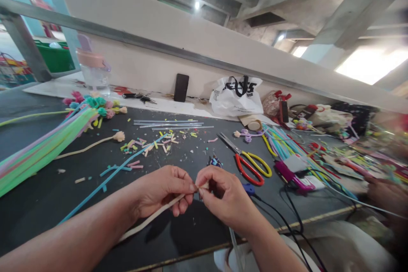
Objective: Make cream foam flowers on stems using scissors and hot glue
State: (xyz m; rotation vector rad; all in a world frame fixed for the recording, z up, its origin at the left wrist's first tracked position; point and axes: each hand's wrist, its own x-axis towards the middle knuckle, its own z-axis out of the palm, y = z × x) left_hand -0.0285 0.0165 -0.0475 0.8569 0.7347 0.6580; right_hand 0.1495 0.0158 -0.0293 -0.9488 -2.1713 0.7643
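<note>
My left hand (167, 187) is closed on a cream chenille stem (156, 213), which runs down under my left forearm. At the stem's tip the fingers of my right hand (228, 195) are pinched together, meeting the left fingertips. A small cream piece (205, 185) shows between the right fingers; whether it is joined to the stem is hidden. A blue chenille stem (105, 175) slants across the table beyond my left forearm. Short cut chenille pieces (156, 144) lie scattered behind my hands. Scissors (242, 153) with red and yellow handles rest, blades apart, beyond my right hand.
A bundle of chenille flowers (57, 142) lies at left. Clear sticks (172, 124), a phone (181, 87), a white bag (236, 97) and a bottle (94, 72) stand or lie farther back. At right are a magenta corded tool (295, 177), black cords and another person's hand (384, 197).
</note>
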